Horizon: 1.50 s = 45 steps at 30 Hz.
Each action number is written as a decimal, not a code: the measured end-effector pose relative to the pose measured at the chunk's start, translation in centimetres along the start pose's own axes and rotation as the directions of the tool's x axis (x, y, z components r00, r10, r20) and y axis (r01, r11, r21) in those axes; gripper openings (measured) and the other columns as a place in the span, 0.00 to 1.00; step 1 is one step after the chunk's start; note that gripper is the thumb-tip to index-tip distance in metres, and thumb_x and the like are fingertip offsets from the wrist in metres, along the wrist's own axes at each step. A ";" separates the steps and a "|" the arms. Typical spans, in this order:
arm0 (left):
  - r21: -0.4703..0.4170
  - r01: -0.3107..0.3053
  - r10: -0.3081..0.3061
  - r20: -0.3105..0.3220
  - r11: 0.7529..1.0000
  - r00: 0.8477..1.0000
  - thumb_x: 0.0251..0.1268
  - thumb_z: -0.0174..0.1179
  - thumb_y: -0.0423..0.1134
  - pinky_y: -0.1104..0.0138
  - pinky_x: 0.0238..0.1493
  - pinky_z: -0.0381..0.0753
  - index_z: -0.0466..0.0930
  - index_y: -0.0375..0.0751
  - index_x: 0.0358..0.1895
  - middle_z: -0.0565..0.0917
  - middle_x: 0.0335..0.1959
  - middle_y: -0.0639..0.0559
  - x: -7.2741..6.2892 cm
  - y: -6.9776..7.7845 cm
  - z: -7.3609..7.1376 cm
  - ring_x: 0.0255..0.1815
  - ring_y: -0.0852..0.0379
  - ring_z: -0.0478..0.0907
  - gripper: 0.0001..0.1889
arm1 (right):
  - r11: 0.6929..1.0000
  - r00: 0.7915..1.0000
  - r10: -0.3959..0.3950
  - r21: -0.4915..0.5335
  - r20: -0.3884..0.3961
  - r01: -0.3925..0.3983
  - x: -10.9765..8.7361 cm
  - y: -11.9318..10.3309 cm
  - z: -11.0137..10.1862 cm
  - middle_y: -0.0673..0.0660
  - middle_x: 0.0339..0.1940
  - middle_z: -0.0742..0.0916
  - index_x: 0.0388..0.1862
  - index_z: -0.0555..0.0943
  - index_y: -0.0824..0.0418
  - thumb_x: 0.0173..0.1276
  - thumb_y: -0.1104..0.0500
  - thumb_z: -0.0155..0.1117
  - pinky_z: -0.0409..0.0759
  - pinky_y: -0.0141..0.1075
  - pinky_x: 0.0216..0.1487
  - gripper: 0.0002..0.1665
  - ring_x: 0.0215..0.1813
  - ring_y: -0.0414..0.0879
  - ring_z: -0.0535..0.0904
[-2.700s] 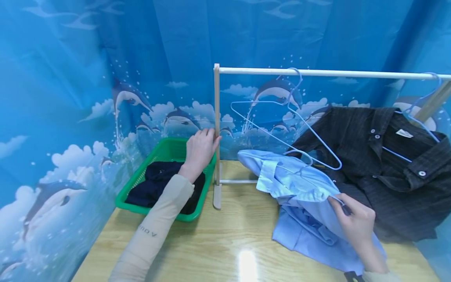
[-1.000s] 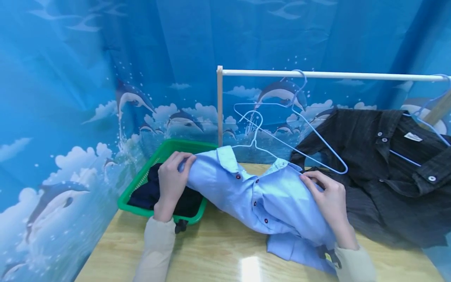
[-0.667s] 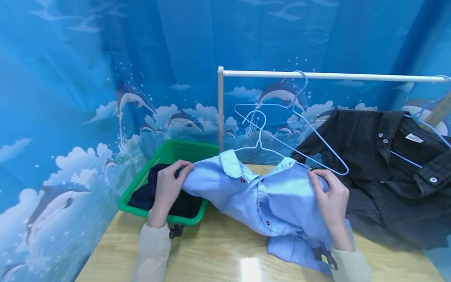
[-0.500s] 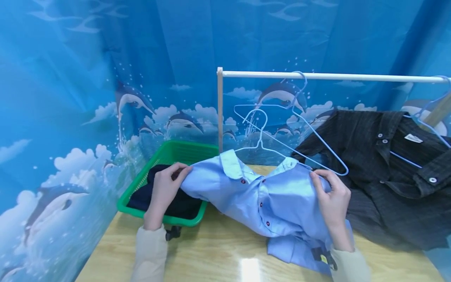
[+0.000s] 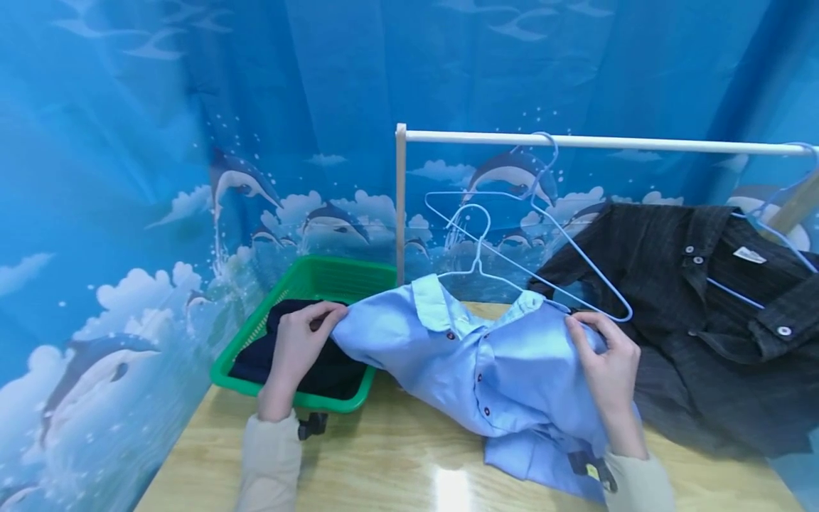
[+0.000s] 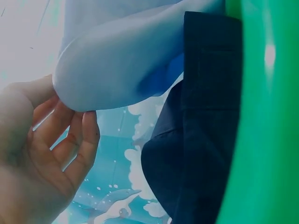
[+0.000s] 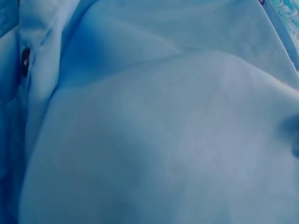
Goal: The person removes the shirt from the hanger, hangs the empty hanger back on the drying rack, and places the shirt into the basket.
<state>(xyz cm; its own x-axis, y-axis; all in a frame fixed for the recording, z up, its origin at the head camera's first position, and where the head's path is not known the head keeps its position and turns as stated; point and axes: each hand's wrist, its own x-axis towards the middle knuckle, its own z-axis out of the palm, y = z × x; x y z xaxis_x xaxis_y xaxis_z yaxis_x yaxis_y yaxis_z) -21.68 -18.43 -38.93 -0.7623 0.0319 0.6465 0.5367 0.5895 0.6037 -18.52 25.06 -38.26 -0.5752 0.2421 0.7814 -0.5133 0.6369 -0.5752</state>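
A light blue button-up shirt (image 5: 409, 334) is spread between my two hands, its collar towards the rack. Inside it sits a pale blue wire hanger (image 5: 478, 267), whose hook rises out of the neck. With thumb and fingers my left hand (image 5: 301, 345) pinches the shirt's left shoulder edge; the left wrist view shows those fingertips at the sleeve cloth (image 6: 107, 70). My right hand (image 5: 611, 363) pinches the other shoulder near the hanger's end. Cloth fills the right wrist view, with a dark button (image 7: 25, 62) at its left. The lower shirt lies folded towards the table.
A white rack rail (image 5: 608, 144) runs across the back, bearing an empty blue hanger (image 5: 582, 252) and a dark grey shirt (image 5: 665, 284) on another hanger. Beside the rack post stands a green basket (image 5: 224, 366) with dark navy clothes (image 5: 256, 359). Underneath is a wooden table (image 5: 390, 462).
My left hand left the rack post and took the shirt's left shoulder. The shirt was turned with its front up and hanger hook upright. Lately both hands have barely shifted.
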 end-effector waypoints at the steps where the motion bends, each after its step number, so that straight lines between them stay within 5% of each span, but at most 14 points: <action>1: 0.007 -0.018 0.018 0.000 1.000 1.000 0.68 0.67 0.39 0.73 0.29 0.77 0.91 0.45 0.41 0.90 0.33 0.53 0.0 0.2 0.1 0.27 0.60 0.83 0.05 | 1.000 1.000 0.007 0.000 0.004 -0.007 -0.1 0.1 -0.1 0.36 0.35 0.85 0.37 0.87 0.69 0.67 0.67 0.71 0.70 0.19 0.51 0.04 0.42 0.24 0.78; 6: 0.084 -0.138 0.136 0.023 0.987 0.990 0.65 0.70 0.38 0.64 0.30 0.80 0.91 0.45 0.39 0.88 0.31 0.53 0.1 1.4 1.1 0.28 0.59 0.81 0.04 | 1.000 0.999 0.015 -0.002 0.042 -0.015 -0.3 0.5 -0.1 0.39 0.36 0.85 0.38 0.87 0.67 0.67 0.67 0.70 0.70 0.19 0.51 0.03 0.42 0.25 0.78; 13: 0.230 -0.305 0.302 0.048 0.924 0.952 0.62 0.72 0.38 0.61 0.38 0.85 0.91 0.45 0.38 0.89 0.33 0.53 0.0 3.0 2.5 0.35 0.55 0.83 0.04 | 0.996 0.993 -0.089 0.015 0.079 0.088 -0.4 0.5 0.7 0.58 0.33 0.87 0.37 0.87 0.66 0.66 0.69 0.71 0.70 0.19 0.50 0.02 0.43 0.24 0.78; 23: 0.309 -0.384 0.391 0.043 0.870 0.919 0.69 0.67 0.37 0.59 0.43 0.82 0.88 0.42 0.42 0.87 0.35 0.51 -0.4 5.1 4.9 0.39 0.51 0.80 0.04 | 0.991 0.971 -0.132 0.040 0.200 0.127 -1.3 0.1 1.9 0.57 0.35 0.88 0.37 0.86 0.65 0.70 0.65 0.68 0.71 0.20 0.51 0.03 0.44 0.30 0.79; 30: 0.279 -0.378 0.386 0.028 0.883 0.922 0.71 0.65 0.36 0.58 0.44 0.82 0.87 0.41 0.42 0.87 0.36 0.50 -0.5 5.5 5.7 0.40 0.50 0.80 0.04 | 0.990 0.964 -0.142 0.044 0.224 0.136 -1.4 0.0 1.9 0.54 0.35 0.88 0.36 0.86 0.63 0.71 0.64 0.68 0.72 0.20 0.50 0.03 0.43 0.33 0.81; 33: 0.205 -0.360 0.367 0.008 0.910 0.930 0.70 0.65 0.34 0.60 0.41 0.83 0.86 0.40 0.41 0.86 0.36 0.49 -0.5 5.7 5.7 0.38 0.52 0.82 0.03 | 0.990 0.966 -0.140 0.064 0.216 0.129 -1.3 -0.1 1.7 0.54 0.34 0.88 0.36 0.87 0.64 0.68 0.67 0.70 0.72 0.20 0.50 0.01 0.42 0.31 0.80; 40: 0.070 -0.315 0.317 -0.028 0.947 0.948 0.69 0.64 0.29 0.65 0.30 0.84 0.85 0.36 0.41 0.84 0.35 0.48 -0.4 5.8 5.6 0.32 0.55 0.84 0.02 | 0.979 0.980 -0.183 0.106 0.083 0.174 -0.9 0.1 1.4 0.60 0.31 0.86 0.31 0.90 0.67 0.48 0.80 0.77 0.71 0.21 0.42 0.13 0.40 0.32 0.79; 45: 0.079 -0.305 0.311 -0.064 0.949 0.948 0.70 0.63 0.28 0.63 0.34 0.85 0.84 0.35 0.41 0.85 0.35 0.46 -0.2 5.3 4.7 0.34 0.53 0.85 0.02 | 0.989 0.990 -0.141 0.045 0.001 0.140 -0.3 0.6 0.1 0.60 0.33 0.85 0.32 0.90 0.68 0.53 0.78 0.76 0.72 0.21 0.43 0.10 0.41 0.30 0.78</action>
<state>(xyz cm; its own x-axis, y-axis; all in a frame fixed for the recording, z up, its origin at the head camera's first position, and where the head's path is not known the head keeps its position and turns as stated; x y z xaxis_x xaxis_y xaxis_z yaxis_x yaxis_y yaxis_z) -20.44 -11.49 -38.05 -0.5330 0.1614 0.8306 0.7135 0.6134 0.3386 -18.71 25.29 -38.82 -0.4978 0.1495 0.8543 -0.6172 0.6309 -0.4701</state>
